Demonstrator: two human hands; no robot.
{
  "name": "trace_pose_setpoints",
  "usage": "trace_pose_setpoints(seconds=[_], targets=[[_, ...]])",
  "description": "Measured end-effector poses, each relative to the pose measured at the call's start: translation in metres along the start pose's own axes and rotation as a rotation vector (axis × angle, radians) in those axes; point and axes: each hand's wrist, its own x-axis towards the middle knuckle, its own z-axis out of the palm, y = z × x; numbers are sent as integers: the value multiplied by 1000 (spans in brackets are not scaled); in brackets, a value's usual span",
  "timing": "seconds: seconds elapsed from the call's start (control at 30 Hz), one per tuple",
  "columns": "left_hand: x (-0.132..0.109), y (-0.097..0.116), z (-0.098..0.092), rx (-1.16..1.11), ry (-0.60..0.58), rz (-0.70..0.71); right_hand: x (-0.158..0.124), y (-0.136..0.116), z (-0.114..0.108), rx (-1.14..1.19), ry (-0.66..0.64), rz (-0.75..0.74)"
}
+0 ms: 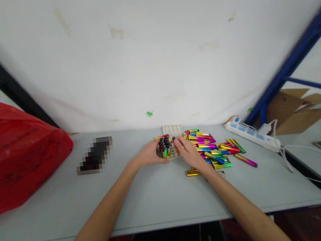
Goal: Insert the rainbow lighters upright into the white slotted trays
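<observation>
My left hand (pixel 149 153) curves around a cluster of upright black-topped lighters (pixel 165 145) standing in a pale tray with round cells (pixel 173 152). Its thumb is at the near side of the cluster. My right hand (pixel 185 150) is closed in a pinch over the right part of the tray, on a single lighter (pixel 174 138) whose dark top shows between the fingers. Just right of that hand lies a loose pile of shiny lighters (pixel 209 145) in gold, red, purple, blue and green. My right wrist hides part of the pile.
Another pale celled tray (pixel 172 129) lies against the wall. A red plastic bag (pixel 22 155) fills the left end of the grey table (pixel 147 211), beside a pixelated dark object (pixel 96 155). A white power strip (pixel 252 136) with cables and a cardboard box (pixel 292 109) are at right.
</observation>
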Motion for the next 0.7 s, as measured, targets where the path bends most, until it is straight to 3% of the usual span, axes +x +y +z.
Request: trace_pose_setpoints(seconds=[0.13, 0.47, 0.6, 0.7], targets=[[0, 1, -1, 23, -2, -2, -2, -5, -11, -260, -6, -273], [-1, 0, -2, -38, 13, 1, -4, 11, -5, -242, -183, -169], [0, 0, -1, -14, 0, 12, -2, 9, -11, -367, -283, -180], [-1, -1, -2, -40, -6, 18, 0, 6, -12, -519, -278, -160]])
